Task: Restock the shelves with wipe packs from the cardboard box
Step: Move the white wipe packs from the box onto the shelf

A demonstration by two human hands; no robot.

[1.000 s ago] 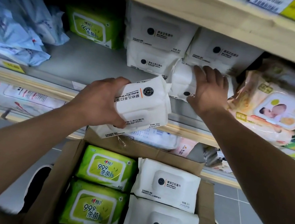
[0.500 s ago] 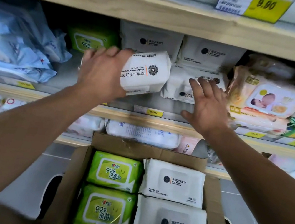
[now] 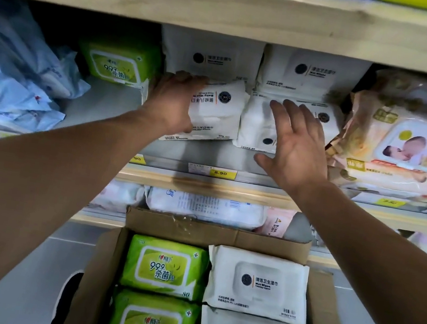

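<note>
Left hand [image 3: 173, 101] is clutching a white wipe pack [image 3: 216, 111] sitting on the shelf [image 3: 119, 109]; right hand [image 3: 297, 150] is hovering, fingers spread. Price tag [image 3: 220, 173] is reading "8.90". Box [image 3: 220, 235] packs are reading "99.9", "Wet Wipes".

Matt white plastic wipe packs [image 3: 216, 111], a light wood-grain shelf edge [image 3: 232, 9], and a rough brown cardboard box [image 3: 218, 233].

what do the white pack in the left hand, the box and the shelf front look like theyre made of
White wipe pack: soft matte plastic film, probably; it creases under the left hand.
Cardboard box: brown corrugated card, with a creased flap and clear tape.
Shelf edge: pale wood or wood-look laminate, with visible grain; I cannot tell which.
</note>
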